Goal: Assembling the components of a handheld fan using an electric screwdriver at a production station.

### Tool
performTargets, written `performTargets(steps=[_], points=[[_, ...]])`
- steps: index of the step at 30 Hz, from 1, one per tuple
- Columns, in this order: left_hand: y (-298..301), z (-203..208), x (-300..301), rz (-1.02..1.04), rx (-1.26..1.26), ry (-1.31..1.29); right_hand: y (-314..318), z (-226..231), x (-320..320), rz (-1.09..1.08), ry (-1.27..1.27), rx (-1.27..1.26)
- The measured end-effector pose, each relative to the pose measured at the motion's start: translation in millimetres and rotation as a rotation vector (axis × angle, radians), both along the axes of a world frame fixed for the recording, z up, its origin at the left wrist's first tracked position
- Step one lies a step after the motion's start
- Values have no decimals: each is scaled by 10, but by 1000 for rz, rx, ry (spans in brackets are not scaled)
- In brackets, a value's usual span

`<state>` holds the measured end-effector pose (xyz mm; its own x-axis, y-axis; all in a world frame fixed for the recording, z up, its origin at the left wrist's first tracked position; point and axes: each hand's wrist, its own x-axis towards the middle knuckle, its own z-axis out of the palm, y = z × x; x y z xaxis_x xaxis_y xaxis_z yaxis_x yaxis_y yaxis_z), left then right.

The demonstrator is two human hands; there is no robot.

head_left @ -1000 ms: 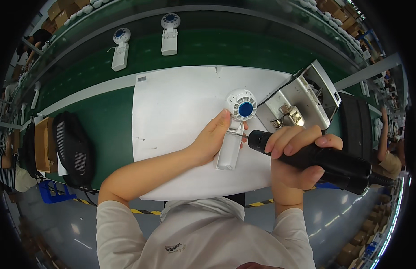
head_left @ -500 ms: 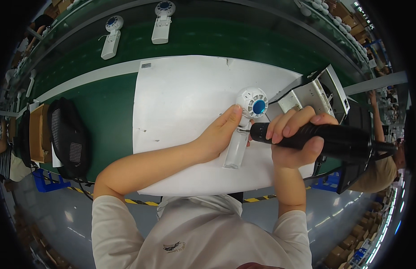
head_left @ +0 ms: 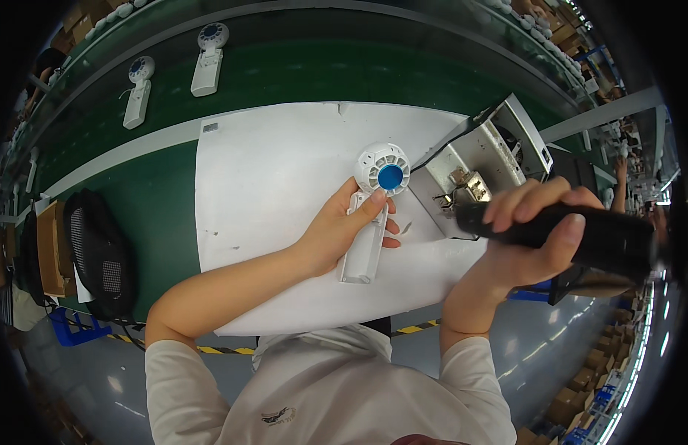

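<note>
A white handheld fan [head_left: 364, 256], with a round vented head and a blue disc at its middle, lies tilted over the white sheet. My left hand [head_left: 342, 228] is closed round its neck, thumb just below the head and fingertips showing on the far side. The handle's open hollow side faces up. To the right, my right hand [head_left: 533, 241] grips a black electric screwdriver [head_left: 614, 236] laid nearly level. Its front end is by the metal mechanism of an open screw feeder box [head_left: 500, 152]; the bit is hidden or blurred.
Two more white fans [head_left: 207, 70] [head_left: 138, 102] lie on the green belt at the back left. A white sheet [head_left: 262, 193] covers the bench before me. At the left stand a black mesh bag [head_left: 103, 248] and a cardboard box [head_left: 51, 252].
My right hand has drawn the electric screwdriver off the fan, rightward to the screw feeder. My left hand still holds the fan. The view has shifted, and the belt fans appear further left.
</note>
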<state>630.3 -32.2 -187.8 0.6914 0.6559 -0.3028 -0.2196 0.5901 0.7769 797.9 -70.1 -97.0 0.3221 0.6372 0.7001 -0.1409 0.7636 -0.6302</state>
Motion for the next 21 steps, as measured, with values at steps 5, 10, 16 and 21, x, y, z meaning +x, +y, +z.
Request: performTargets(steps=[5, 10, 16, 21], points=[[2, -90, -16, -50, 65, -12, 18, 8, 33, -798, -276, -195], [16, -79, -14, -57, -13, -80, -69, -87, 76, -42, -52, 19], [9, -99, -7, -39, -6, -98, -33, -200, -297, 127, -26, 69], [11, -149, -13, -41, 7, -125, 78, -337, -358, 121, -99, 52]])
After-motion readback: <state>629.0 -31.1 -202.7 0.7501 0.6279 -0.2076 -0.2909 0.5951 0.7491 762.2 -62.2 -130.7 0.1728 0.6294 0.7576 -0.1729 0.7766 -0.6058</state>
